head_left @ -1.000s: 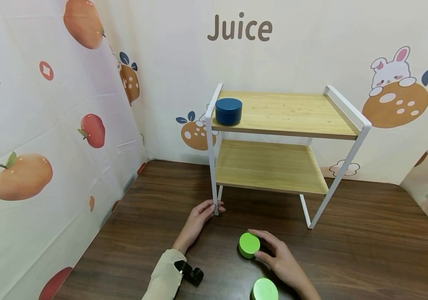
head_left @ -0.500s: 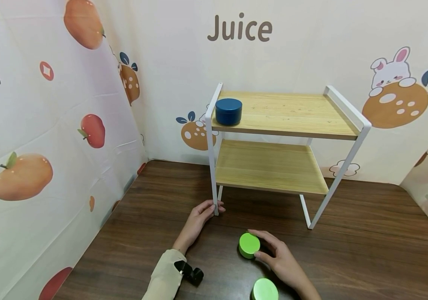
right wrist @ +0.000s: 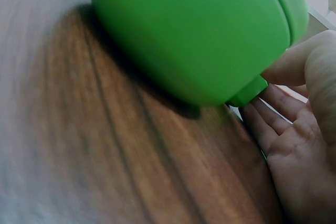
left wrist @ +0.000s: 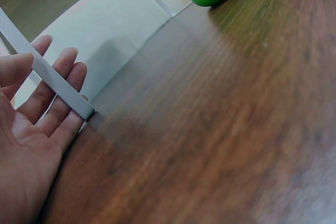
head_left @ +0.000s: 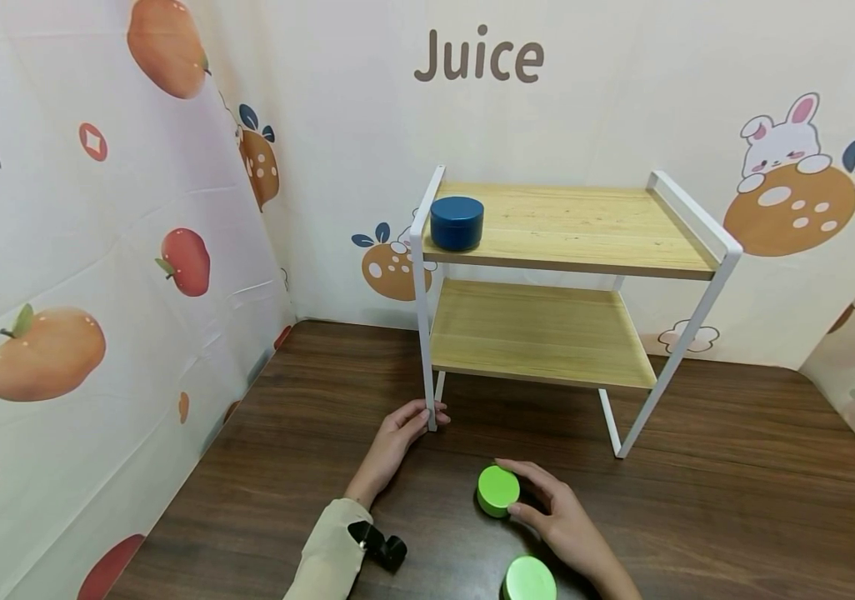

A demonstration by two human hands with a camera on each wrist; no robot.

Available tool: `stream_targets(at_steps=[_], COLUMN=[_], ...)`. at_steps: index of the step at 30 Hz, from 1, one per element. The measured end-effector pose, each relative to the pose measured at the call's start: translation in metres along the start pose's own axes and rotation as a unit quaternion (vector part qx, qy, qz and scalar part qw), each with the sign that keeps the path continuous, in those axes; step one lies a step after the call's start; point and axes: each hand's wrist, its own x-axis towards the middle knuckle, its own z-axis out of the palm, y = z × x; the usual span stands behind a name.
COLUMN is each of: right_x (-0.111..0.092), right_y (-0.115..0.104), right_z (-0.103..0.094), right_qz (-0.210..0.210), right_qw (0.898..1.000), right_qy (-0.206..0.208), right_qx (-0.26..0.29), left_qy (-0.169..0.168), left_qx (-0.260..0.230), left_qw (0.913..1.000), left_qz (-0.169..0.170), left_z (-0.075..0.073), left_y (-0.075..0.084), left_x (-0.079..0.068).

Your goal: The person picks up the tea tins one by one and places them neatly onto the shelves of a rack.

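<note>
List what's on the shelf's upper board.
A round blue container stands at the front left corner of the upper board. It covers the board beneath and just behind it; its own inside can't be seen.

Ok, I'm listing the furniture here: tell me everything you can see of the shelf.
The shelf stands upright on the dark table, before the printed backdrop. Two pale, wood-look boards, one above the other, sit between white, metal-looking side frames. A blue container rests at the upper board's front left corner. The left hand holds the front left leg near its foot.
</note>
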Motion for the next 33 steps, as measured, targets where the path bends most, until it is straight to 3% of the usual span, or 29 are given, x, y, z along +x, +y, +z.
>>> stream_targets(at_steps=[33], right_x=[0.0001], right_y=[0.0011], right_z=[-0.0003], right_qz=[0.003], right_qw=[1.0], right_qy=[-0.001], right_qx=[0.003], left_qy=[0.0], left_qx=[-0.003], left_qw=[1.0], left_qz=[0.002], left_z=[-0.0001], left_y=[-0.0009], left_x=[0.001])
